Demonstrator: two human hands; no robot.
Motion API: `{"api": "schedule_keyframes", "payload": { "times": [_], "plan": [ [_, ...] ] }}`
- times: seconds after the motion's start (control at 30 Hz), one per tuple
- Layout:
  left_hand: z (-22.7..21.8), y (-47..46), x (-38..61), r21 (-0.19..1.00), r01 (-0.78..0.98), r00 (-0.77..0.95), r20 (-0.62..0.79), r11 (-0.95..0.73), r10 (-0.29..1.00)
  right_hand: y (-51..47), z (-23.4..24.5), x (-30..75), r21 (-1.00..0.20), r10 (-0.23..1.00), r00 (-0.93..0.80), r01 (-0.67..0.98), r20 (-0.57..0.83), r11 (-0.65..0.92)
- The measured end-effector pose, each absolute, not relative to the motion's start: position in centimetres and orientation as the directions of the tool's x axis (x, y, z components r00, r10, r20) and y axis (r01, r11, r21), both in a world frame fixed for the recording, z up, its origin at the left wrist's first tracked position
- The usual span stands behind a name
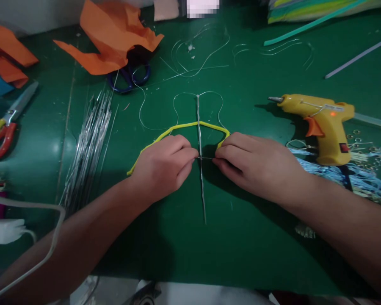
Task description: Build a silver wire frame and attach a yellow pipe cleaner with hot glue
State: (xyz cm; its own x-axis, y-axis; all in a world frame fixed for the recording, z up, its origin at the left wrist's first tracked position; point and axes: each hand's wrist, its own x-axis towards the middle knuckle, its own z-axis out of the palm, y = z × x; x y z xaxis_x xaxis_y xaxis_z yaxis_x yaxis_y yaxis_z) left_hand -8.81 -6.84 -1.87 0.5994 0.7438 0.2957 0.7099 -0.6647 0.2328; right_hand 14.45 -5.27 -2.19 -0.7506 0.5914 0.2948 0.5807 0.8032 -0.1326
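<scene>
A twisted metal wire stem [203,190] lies upright in the middle of the green table, its top wire bent into curves on both sides. Across its upper part runs a yellow pipe cleaner [184,126], bent down at either side toward the hands. A thin wire [207,158] crosses the stem lower down. My left hand [165,163] pinches this wire's left part close to the stem. On the other side my right hand [250,156] has its fingers closed on the wire's right part, touching the yellow pipe cleaner's bent end.
A yellow glue gun [327,112] with a lit orange light lies at right, beside blue tassels [324,169]. Cut wires [92,140] form a bundle at left. Scissors [11,114] are farther left. Orange paper [108,34] partly covers blue-handled scissors [123,80]. A white cable [55,237] crosses the lower left.
</scene>
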Motion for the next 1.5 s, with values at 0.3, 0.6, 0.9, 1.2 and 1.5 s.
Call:
{"api": "schedule_keyframes", "payload": {
  "times": [0.3, 0.6, 0.9, 1.2, 1.5],
  "plan": [
    [-1.78, -6.93, -8.73, 0.240, 0.713, 0.592, 0.299, -0.659, 0.749, -5.23, -2.10, 14.56, -0.150, 0.592, -0.758, 0.574, 0.273, 0.805],
    [-1.61, -6.89, -8.68, 0.250, 0.712, 0.591, 0.290, -0.656, 0.752, -5.20, -2.15, 14.58, -0.182, 0.601, -0.752, 0.573, 0.271, 0.799],
    [-1.64, -6.82, -8.69, 0.229, 0.718, 0.595, 0.288, -0.657, 0.750, -5.24, -2.18, 14.65, -0.193, 0.608, -0.753, 0.577, 0.253, 0.794],
    [-1.72, -6.84, -8.65, 0.242, 0.717, 0.591, 0.287, -0.654, 0.754, -5.24, -1.98, 14.54, -0.183, 0.623, -0.752, 0.595, 0.218, 0.783],
    [-1.72, -6.84, -8.71, 0.244, 0.722, 0.590, 0.272, -0.647, 0.760, -5.23, -2.02, 14.48, -0.165, 0.609, -0.751, 0.587, 0.255, 0.793]
  ]
}}
